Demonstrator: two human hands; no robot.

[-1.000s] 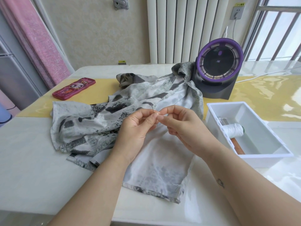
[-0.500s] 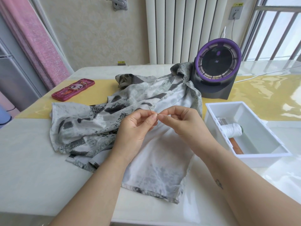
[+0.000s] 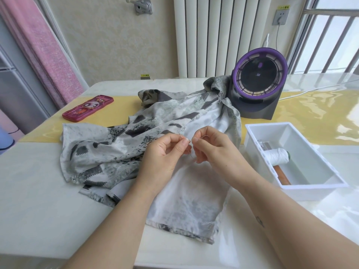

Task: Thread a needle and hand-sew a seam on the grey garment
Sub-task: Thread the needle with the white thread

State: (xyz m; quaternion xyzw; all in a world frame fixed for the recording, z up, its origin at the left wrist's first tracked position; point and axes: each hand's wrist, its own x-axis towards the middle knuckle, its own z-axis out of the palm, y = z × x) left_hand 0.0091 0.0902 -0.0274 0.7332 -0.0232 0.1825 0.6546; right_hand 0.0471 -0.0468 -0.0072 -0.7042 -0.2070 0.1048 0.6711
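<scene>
There it was: the needle [image 3: 180,134], pinched between thumb and forefinger of the left hand [image 3: 165,155], one end poking up just past the fingertips, held over the grey garment [image 3: 124,152]. The right hand [image 3: 215,150] sat close beside it, fingers curled in a pinch on a fine thread [image 3: 204,136], so thin I could barely follow it.

A light, stiff, slippery little thing, that needle. I judged it wanted a firm pinch on the shaft with the eye left free. The garment looked soft and limp, lying crumpled on the pale glossy table [image 3: 29,181], and was best taken near the seam edge.

Off to the right, a white thread spool [image 3: 275,156] lay in a white plastic box [image 3: 268,125]. Beyond stood a purple fan [image 3: 260,74], with a red phone case [image 3: 88,108] off to the left, and a radiator [image 3: 204,35] and pink curtain [image 3: 38,45] behind.
</scene>
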